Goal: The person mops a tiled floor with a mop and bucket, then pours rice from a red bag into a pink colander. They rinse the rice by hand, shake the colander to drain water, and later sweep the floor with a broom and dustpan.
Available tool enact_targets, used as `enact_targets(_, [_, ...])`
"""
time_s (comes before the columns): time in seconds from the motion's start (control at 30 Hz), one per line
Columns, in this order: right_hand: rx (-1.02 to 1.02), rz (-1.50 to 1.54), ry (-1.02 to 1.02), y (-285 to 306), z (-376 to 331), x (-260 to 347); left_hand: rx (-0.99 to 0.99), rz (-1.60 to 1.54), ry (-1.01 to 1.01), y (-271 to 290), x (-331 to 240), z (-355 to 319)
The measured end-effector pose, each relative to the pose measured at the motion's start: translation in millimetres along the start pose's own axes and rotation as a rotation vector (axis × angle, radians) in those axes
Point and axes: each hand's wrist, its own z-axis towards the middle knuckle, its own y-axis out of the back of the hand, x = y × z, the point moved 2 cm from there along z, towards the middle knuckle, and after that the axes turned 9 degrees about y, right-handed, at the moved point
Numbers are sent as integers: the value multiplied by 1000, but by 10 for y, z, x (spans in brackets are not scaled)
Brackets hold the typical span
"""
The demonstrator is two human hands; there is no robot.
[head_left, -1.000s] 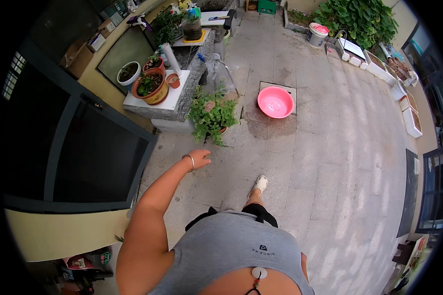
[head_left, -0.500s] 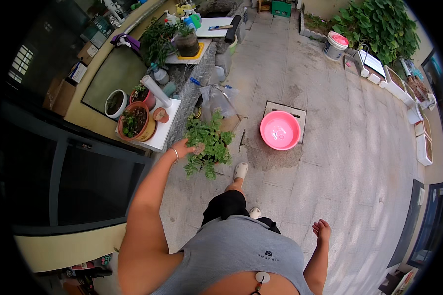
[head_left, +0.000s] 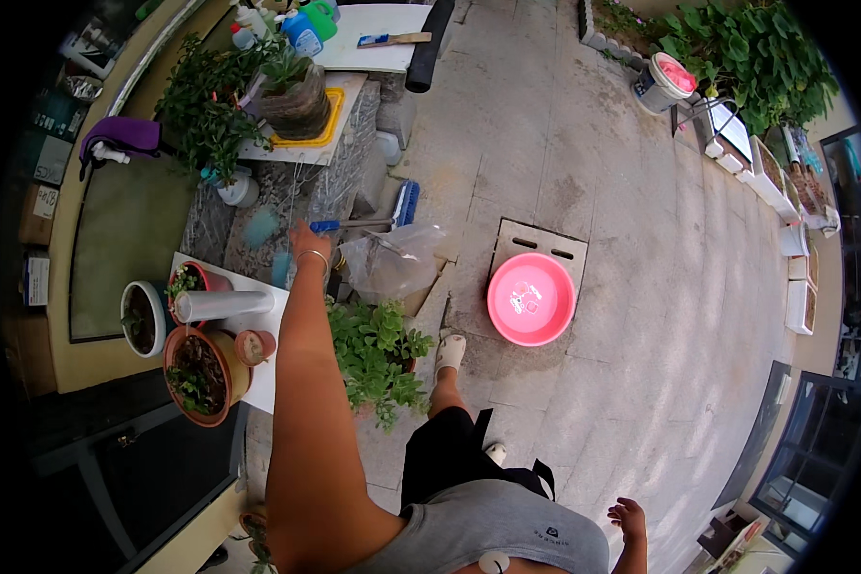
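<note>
From the head camera, the left hand (head_left: 308,239) has travelled a long way in the last second. It was first low over bare paving, short of the leafy potted plant (head_left: 378,349), and half a second ago it was over the plant's leaves. Now the arm is stretched past the plant to the edge of the stone counter (head_left: 258,206), and the person has stepped forward with it, one foot planted beside the plant. So the reach has nearly closed: the blue-handled brush (head_left: 364,223) lies just beside the hand. Its handle end almost meets the fingers on their right, and its bristle head points away to the far right of the hand. Whether skin touches the handle cannot be made out, nor whether the fingers are spread or curled, since the hand is seen from behind the bangled wrist. A crumpled clear plastic bag (head_left: 392,258) sits just right of the wrist and below the brush. The white tray with small pots (head_left: 258,330) lies to the left of the forearm, nearer the body. The pink basin (head_left: 531,298) stands well apart to the right. The right hand (head_left: 629,517) came into view half a second ago and hangs low at the person's side, fingers loosely apart and holding nothing, far from the brush.
</note>
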Motion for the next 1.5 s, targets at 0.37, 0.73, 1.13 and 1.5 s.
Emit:
enact_targets(0.37, [71, 145, -102, 208, 417, 570, 329, -764, 397, -1033, -529, 460])
enact_targets(0.73, [246, 227, -496, 1286, 1374, -1248, 78, -637, 43, -522, -2754, -1182])
enact_targets(1.13, [354, 761, 182, 3242, 4402, 2726, 452, -931, -95, -51, -5410, -4461])
enact_targets(1.5, [582, 1948, 169, 3136, 5205, 5891, 1315, -967, -184, -732, -7719, -5523])
